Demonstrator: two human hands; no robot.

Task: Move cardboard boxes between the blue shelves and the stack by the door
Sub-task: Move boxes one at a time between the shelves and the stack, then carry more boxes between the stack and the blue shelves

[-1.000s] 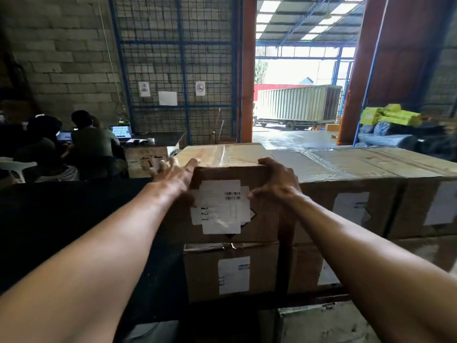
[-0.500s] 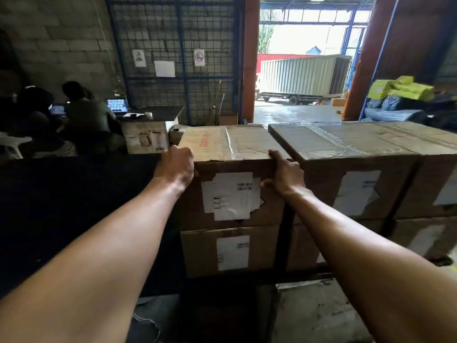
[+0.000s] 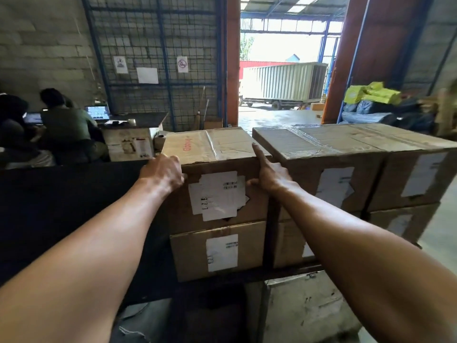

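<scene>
Grey block walls and a blue wire-mesh partition (image 3: 158,70) close off the far side, with an open doorway (image 3: 284,78) beyond showing a pale truck trailer (image 3: 284,84) in daylight. Right in front of me sits the brown cardboard box with torn white labels (image 3: 217,174) — the top one of a two-high stack by the door, resting on a second brown labelled carton (image 3: 217,251). Just beside it on the right stands a taped brown carton (image 3: 319,149), with a narrow gap between. My left hand (image 3: 163,173) is curled over the box's upper left corner, fingers wrapped round the side. My right hand (image 3: 268,173) presses its right edge, forefinger stretched along the top rim, thumb on the front face. Two seated people (image 3: 61,125) face laptops at a dark tabletop (image 3: 143,118) to the left.
</scene>
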